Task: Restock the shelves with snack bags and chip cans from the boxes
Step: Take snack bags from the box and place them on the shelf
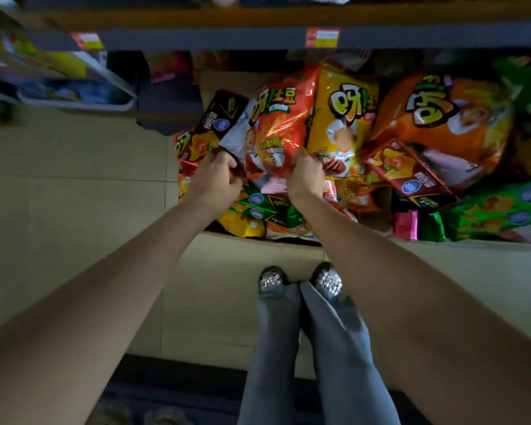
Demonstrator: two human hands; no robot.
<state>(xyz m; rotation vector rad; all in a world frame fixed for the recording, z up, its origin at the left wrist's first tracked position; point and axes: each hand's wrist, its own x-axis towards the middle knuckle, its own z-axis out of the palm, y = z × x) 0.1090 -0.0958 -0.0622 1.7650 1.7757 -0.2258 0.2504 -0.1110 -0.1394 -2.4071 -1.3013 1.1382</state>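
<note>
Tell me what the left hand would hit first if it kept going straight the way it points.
The left hand points up-frame into the box; first in line looks like the dark maroon snack bag beside the red bag it grips, though depth is unclear.

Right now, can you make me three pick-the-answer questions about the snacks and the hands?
1. Where is the red bag?
A. in the box of snacks
B. on the floor tiles
C. on the top shelf

2. What colour is the bag just right of it?
A. blue
B. yellow
C. white

3. What are the hands doing?
A. hanging free
B. both gripping the red bag
C. pointing at the shelf

Answers: 1 A, it lies atop the pile in the box. 2 B, its front is yellow. 3 B, the left hand and right hand pinch its lower edge.
</note>
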